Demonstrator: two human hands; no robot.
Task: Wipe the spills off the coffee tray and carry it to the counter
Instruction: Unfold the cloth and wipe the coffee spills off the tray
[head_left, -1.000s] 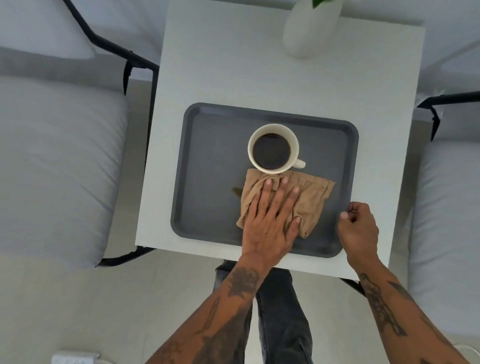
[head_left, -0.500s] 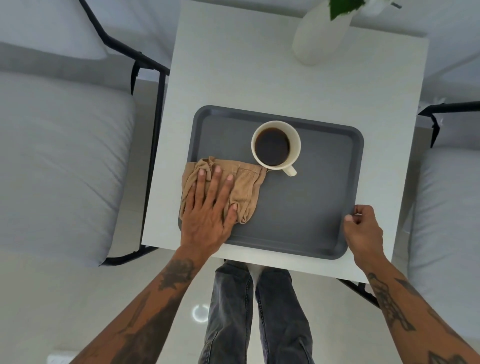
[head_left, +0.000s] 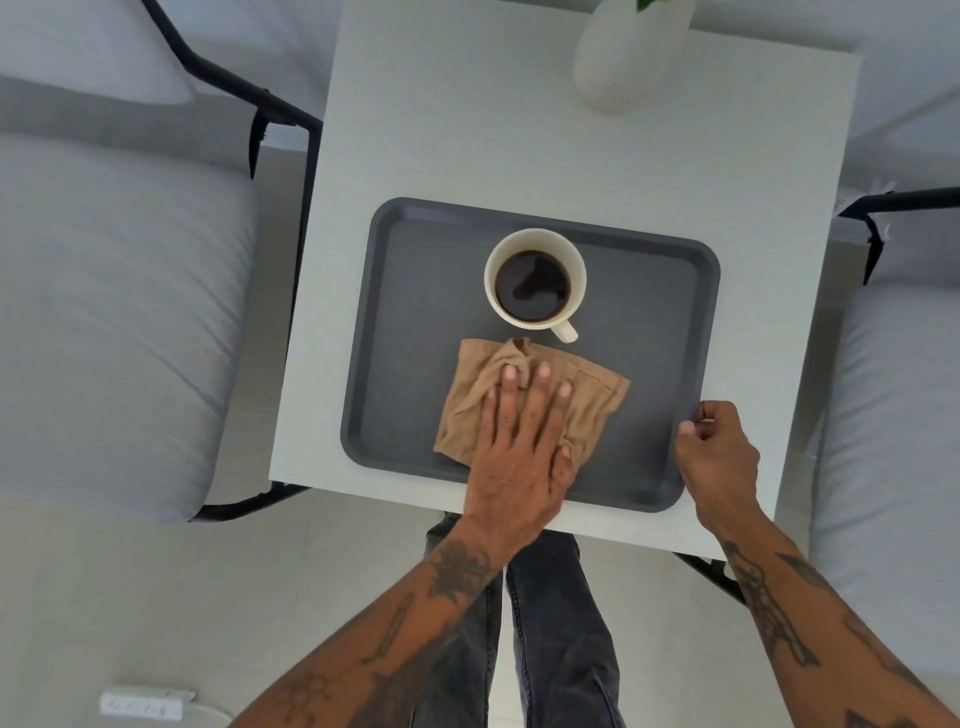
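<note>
A dark grey tray (head_left: 410, 332) lies on a small white table (head_left: 467, 130). On it stands a cream cup (head_left: 535, 283) full of black coffee, its handle toward me. Just below the cup lies a crumpled tan cloth (head_left: 597, 400). My left hand (head_left: 519, 447) presses flat on that cloth, fingers spread. My right hand (head_left: 719, 457) grips the tray's right rim near its front corner, thumb over the edge. No spill shows on the bare tray floor.
A white vase (head_left: 623, 57) stands at the table's far edge. Grey cushioned chairs with black frames flank the table, one at the left (head_left: 104, 312) and one at the right (head_left: 893, 415). A white power strip (head_left: 140, 704) lies on the floor at lower left.
My left hand slid the cloth from the tray's middle to its left side, then back right to below the cup. My right hand stayed on the rim.
</note>
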